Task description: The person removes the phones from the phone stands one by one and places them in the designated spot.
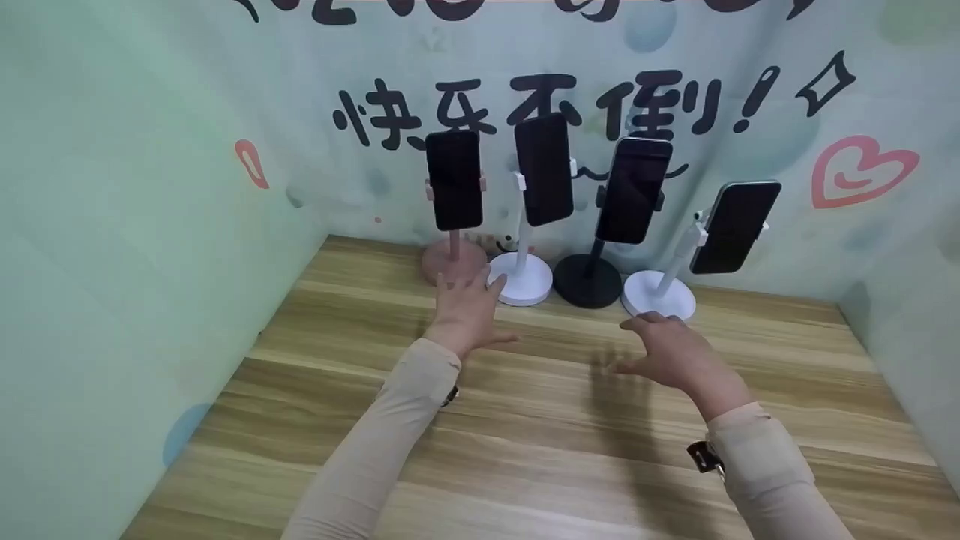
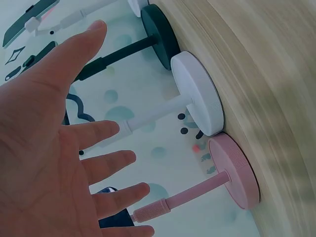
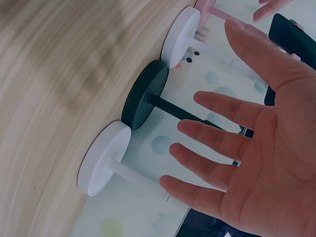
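Several phone stands stand in a row at the back of the table, each with a dark-screened phone. From left to right come a pink stand (image 1: 454, 262), a white stand (image 1: 521, 281), a black stand (image 1: 589, 283) and another white stand (image 1: 660, 296). My left hand (image 1: 466, 311), fingers spread and holding nothing, reaches toward the pink stand and overlaps its base in the head view. My right hand (image 1: 679, 356) hovers in front of the rightmost white stand, palm facing inward, with nothing in it. The left wrist view shows straight, separated fingers (image 2: 111, 165); the right wrist view shows likewise extended fingers (image 3: 212, 133).
Behind the stands hangs a pale printed backdrop (image 1: 780, 247) with dark lettering and a pink heart. Similar pale walls close off the left and right sides. The wood-grain table (image 1: 540, 450) stretches toward me, with the right arm's shadow across it.
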`<state>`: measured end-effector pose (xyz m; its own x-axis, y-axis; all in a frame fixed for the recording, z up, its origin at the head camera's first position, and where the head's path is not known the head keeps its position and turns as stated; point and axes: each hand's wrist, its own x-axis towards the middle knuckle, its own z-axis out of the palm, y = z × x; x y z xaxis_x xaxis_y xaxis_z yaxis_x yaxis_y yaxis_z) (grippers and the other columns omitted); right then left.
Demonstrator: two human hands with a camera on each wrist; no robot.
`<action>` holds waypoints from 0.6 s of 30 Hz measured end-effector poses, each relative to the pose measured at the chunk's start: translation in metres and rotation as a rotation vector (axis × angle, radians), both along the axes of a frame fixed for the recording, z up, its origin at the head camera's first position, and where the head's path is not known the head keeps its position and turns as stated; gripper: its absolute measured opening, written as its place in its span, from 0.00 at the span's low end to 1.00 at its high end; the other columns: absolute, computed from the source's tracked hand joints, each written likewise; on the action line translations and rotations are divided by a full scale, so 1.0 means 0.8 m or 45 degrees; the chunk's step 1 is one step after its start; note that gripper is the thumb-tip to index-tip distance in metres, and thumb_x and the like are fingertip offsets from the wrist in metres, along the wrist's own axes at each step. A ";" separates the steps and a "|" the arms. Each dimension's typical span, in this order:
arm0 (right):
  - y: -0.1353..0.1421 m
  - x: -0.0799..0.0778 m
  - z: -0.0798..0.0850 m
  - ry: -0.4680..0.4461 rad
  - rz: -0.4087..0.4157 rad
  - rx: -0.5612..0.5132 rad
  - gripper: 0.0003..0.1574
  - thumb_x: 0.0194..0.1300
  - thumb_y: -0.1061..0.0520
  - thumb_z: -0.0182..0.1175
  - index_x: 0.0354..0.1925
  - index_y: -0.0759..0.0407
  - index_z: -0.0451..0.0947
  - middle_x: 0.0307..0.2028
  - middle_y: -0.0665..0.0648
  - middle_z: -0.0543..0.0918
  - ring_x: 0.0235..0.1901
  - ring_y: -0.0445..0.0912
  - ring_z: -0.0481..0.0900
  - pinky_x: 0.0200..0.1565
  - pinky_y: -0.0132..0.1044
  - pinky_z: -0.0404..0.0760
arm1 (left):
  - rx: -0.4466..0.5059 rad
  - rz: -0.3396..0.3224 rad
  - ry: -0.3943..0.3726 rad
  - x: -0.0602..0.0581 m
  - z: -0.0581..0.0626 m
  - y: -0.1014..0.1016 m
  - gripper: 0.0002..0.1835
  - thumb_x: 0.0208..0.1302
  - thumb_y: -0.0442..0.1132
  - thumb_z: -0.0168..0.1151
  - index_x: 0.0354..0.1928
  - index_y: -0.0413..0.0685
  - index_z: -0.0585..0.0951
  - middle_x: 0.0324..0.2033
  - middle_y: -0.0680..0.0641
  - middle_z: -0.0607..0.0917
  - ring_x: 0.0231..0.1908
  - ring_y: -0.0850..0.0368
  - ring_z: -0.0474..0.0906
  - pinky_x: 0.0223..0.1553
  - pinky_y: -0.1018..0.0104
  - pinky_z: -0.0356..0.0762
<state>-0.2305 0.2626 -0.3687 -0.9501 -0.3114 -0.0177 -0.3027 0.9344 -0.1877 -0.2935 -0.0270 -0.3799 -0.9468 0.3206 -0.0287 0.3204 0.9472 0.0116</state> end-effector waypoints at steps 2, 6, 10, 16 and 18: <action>0.001 0.000 0.000 0.003 0.000 -0.001 0.44 0.57 0.41 0.71 0.63 0.66 0.73 0.61 0.71 0.76 0.57 0.72 0.75 0.57 0.65 0.75 | -0.001 0.001 -0.003 0.000 0.000 -0.001 0.54 0.54 0.74 0.63 0.78 0.58 0.57 0.78 0.46 0.57 0.74 0.40 0.59 0.73 0.31 0.48; 0.003 0.001 -0.001 0.005 0.002 -0.007 0.44 0.57 0.41 0.71 0.63 0.66 0.73 0.60 0.71 0.77 0.57 0.72 0.76 0.57 0.64 0.76 | 0.016 0.003 -0.007 0.000 0.000 -0.001 0.53 0.54 0.72 0.64 0.77 0.57 0.58 0.77 0.46 0.58 0.75 0.40 0.58 0.73 0.30 0.48; 0.005 0.002 -0.001 0.003 -0.001 -0.012 0.44 0.57 0.41 0.71 0.63 0.66 0.73 0.60 0.71 0.77 0.56 0.72 0.76 0.57 0.65 0.76 | 0.034 0.006 -0.006 -0.001 -0.002 -0.002 0.54 0.54 0.72 0.64 0.77 0.57 0.58 0.77 0.46 0.59 0.75 0.40 0.57 0.73 0.30 0.47; 0.005 0.001 -0.004 -0.045 -0.024 -0.011 0.45 0.59 0.39 0.69 0.64 0.64 0.72 0.63 0.71 0.75 0.58 0.73 0.73 0.57 0.66 0.74 | 0.027 0.015 -0.012 -0.005 -0.008 -0.007 0.54 0.54 0.74 0.62 0.77 0.58 0.57 0.77 0.47 0.59 0.76 0.41 0.56 0.73 0.30 0.49; 0.005 0.001 -0.005 -0.059 -0.026 -0.011 0.45 0.59 0.39 0.69 0.65 0.64 0.72 0.63 0.71 0.74 0.59 0.73 0.72 0.57 0.67 0.74 | 0.037 0.014 -0.021 -0.008 -0.010 -0.010 0.54 0.54 0.74 0.62 0.77 0.57 0.57 0.77 0.47 0.59 0.76 0.41 0.56 0.73 0.31 0.50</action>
